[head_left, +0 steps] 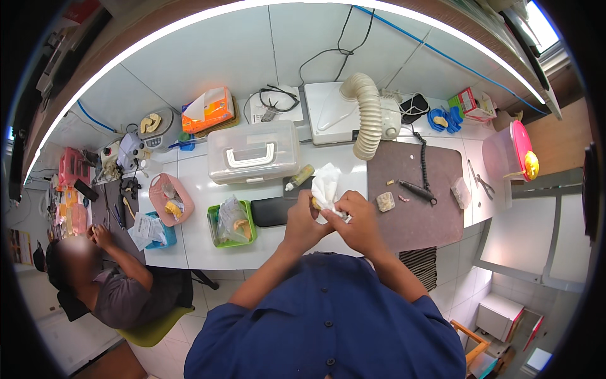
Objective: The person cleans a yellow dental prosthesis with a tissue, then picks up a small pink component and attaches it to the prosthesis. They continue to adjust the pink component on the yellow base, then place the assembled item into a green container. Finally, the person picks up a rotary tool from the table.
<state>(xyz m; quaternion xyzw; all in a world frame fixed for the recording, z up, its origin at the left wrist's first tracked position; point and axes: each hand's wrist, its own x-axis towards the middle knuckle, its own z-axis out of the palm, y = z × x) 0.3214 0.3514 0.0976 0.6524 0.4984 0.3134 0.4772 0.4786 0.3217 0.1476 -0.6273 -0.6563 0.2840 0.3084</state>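
Observation:
A crumpled white tissue (324,184) stands up between my two hands, above the front edge of the white table. My left hand (302,222) is closed around a small yellowish piece (315,203), mostly hidden by fingers and tissue. With its fingers pinched, my right hand (357,220) grips the lower part of the tissue and presses it against that piece. Just beyond my hands lies a small bottle with yellowish contents (300,177). A dark flat case (273,212) is beside my left wrist.
A brown mat (413,227) at right carries a handpiece (418,192) and a small box of pale pieces (385,201). Behind stand a clear toolbox (254,151) and a ribbed suction hose (365,114). Green (254,230) and pink baskets (183,218) are left, near a seated person (120,284).

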